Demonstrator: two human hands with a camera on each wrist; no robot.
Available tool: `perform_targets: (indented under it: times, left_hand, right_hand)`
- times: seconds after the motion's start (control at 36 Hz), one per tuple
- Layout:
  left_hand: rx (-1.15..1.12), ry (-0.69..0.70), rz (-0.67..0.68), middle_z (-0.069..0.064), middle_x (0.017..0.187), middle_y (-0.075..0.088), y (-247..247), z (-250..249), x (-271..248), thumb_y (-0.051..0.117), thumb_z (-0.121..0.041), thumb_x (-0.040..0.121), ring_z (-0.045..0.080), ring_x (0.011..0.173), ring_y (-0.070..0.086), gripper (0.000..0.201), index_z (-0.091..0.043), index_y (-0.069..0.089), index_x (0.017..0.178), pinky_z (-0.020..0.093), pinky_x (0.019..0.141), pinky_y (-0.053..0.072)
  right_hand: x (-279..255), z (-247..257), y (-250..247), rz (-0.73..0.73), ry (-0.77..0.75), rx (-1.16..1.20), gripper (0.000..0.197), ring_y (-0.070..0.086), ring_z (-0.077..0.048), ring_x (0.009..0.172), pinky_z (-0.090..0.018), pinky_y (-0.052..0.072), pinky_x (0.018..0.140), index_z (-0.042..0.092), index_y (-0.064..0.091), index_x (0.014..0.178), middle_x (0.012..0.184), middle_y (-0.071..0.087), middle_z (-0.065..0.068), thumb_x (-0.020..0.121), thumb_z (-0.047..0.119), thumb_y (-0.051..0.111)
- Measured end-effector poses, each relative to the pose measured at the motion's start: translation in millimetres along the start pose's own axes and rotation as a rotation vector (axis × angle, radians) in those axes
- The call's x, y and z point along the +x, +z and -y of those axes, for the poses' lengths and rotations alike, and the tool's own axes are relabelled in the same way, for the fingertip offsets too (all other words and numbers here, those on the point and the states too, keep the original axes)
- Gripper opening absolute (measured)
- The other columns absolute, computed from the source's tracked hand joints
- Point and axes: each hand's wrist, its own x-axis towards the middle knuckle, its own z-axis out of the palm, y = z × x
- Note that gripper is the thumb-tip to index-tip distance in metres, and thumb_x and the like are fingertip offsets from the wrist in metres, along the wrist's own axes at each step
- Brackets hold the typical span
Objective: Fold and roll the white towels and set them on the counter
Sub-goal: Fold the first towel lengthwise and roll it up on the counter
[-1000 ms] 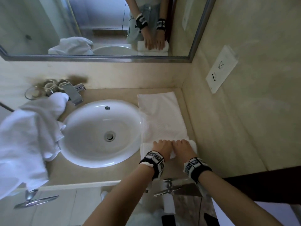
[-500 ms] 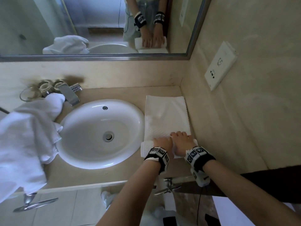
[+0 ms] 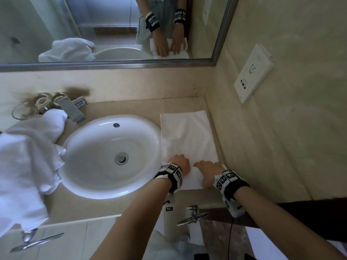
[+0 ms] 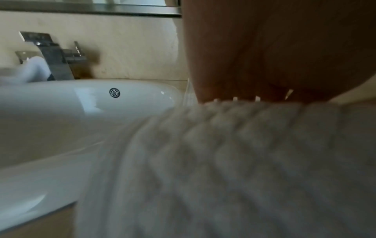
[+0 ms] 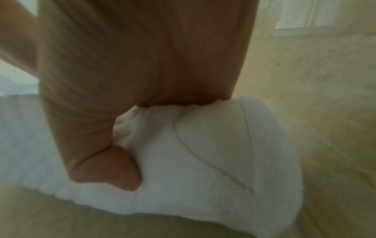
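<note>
A white textured towel [image 3: 187, 136] lies folded in a long strip on the beige counter [image 3: 131, 107], right of the sink. Its near end is wound into a thick roll [image 3: 195, 177]. My left hand [image 3: 179, 162] grips the roll's left part, fingers curled over the top. My right hand [image 3: 208, 167] grips the right part. In the right wrist view the thumb [image 5: 114, 169] digs into the roll [image 5: 213, 153] from the near side while the fingers wrap over it. The left wrist view shows blurred towel [image 4: 223, 161] under the left hand [image 4: 264, 56].
The white oval sink [image 3: 105, 188] sits left of the towel, with a chrome faucet [image 3: 72, 109] behind it. A heap of loose white towels [image 3: 24, 162] covers the left counter, with glasses [image 3: 24, 111] beside it. The right wall with its socket plate [image 3: 251, 72] runs close along the towel.
The roll has grown and moved away from the counter's front edge, so the flat part is shorter. My hands have spread a little apart on it.
</note>
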Motion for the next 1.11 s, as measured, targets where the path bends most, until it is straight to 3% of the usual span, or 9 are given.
perform_targets:
  times: [0.17,0.28,0.36,0.5,0.67,0.78,0.94,1.03,1.11]
  left_hand:
    - [0.075,0.017,-0.032,0.012,0.147,0.039,6.3,-2.6,2.7,0.018,-0.065,0.093,0.029,0.134,0.034,0.079,-0.008,0.041,0.141,0.043,0.111,0.026]
    - [0.021,0.051,0.063,0.007,0.130,0.056,17.2,9.2,5.0,0.050,-0.080,0.072,0.026,0.116,0.052,0.088,-0.012,0.053,0.127,0.035,0.097,0.038]
    - [-0.027,0.025,0.088,0.005,0.130,0.056,15.0,20.1,9.1,0.064,-0.076,0.063,0.024,0.116,0.052,0.089,-0.016,0.054,0.127,0.035,0.098,0.041]
    - [0.093,-0.004,0.057,0.001,0.141,0.046,8.1,20.8,9.6,0.056,-0.072,0.076,0.024,0.121,0.046,0.078,-0.022,0.045,0.135,0.033,0.096,0.040]
    - [0.040,0.021,0.076,-0.001,0.138,0.049,8.0,23.1,26.0,0.057,-0.063,0.080,0.024,0.129,0.045,0.063,-0.025,0.050,0.130,0.042,0.107,0.034]
    - [-0.055,0.017,0.110,0.005,0.141,0.049,-1.6,21.0,28.5,0.049,-0.065,0.085,0.026,0.127,0.047,0.067,-0.019,0.048,0.134,0.039,0.105,0.034]
    - [0.019,0.013,0.111,-0.009,0.155,0.028,29.5,44.2,88.3,0.054,-0.078,0.071,0.025,0.139,0.033,0.090,-0.039,0.024,0.146,0.049,0.108,0.034]
    - [0.051,0.053,0.040,-0.003,0.143,0.043,9.8,30.2,58.4,0.052,-0.068,0.080,0.028,0.127,0.045,0.073,-0.030,0.037,0.140,0.050,0.100,0.039]
    - [0.102,0.212,-0.222,0.009,0.122,0.054,-12.4,7.6,19.3,0.045,-0.042,0.094,0.029,0.115,0.050,0.041,-0.014,0.050,0.123,0.044,0.096,0.040]
  right_hand:
    - [2.9,-1.4,-13.4,0.043,0.021,0.095,0.072,0.047,-0.020,0.122,-0.036,0.036,0.102,0.027,0.038,0.136,0.130,0.045,0.004,0.069,0.020,0.062]
    - [5.0,-0.6,-15.3,0.036,0.043,0.091,0.065,0.046,-0.022,0.119,-0.036,0.037,0.097,0.024,0.040,0.134,0.131,0.045,0.001,0.071,0.025,0.061]
    - [9.3,4.5,-20.7,0.043,0.065,0.120,0.059,0.046,-0.021,0.118,-0.038,0.036,0.100,0.023,0.041,0.130,0.130,0.046,0.001,0.074,0.029,0.060]
    - [19.9,8.8,-28.9,0.059,0.119,0.154,0.048,0.053,-0.025,0.111,-0.038,0.038,0.097,0.016,0.051,0.120,0.124,0.054,-0.006,0.077,0.036,0.052]
    - [36.2,12.7,-32.9,0.061,0.158,0.081,0.068,0.054,-0.026,0.113,-0.043,0.034,0.104,0.014,0.057,0.118,0.125,0.058,-0.007,0.084,0.067,0.030]
    - [31.8,19.6,-21.2,-0.110,0.192,-0.034,0.064,0.038,-0.027,0.127,-0.054,0.023,0.109,0.018,0.034,0.137,0.138,0.042,-0.006,0.085,0.051,0.048]
    - [-1.3,31.6,19.7,-0.212,0.156,-0.228,0.107,0.011,-0.037,0.143,-0.057,0.002,0.116,0.011,-0.002,0.152,0.155,0.012,-0.016,0.074,0.034,0.068]
    - [5.2,29.7,31.2,-0.285,0.145,-0.206,0.107,0.049,-0.043,0.120,-0.057,0.027,0.109,0.006,0.023,0.143,0.130,0.053,-0.022,0.056,0.028,0.081]
    - [14.5,22.9,7.1,-0.256,0.057,-0.211,0.077,0.054,-0.034,0.105,-0.045,0.037,0.103,0.010,0.035,0.132,0.114,0.055,-0.014,0.067,0.030,0.071]
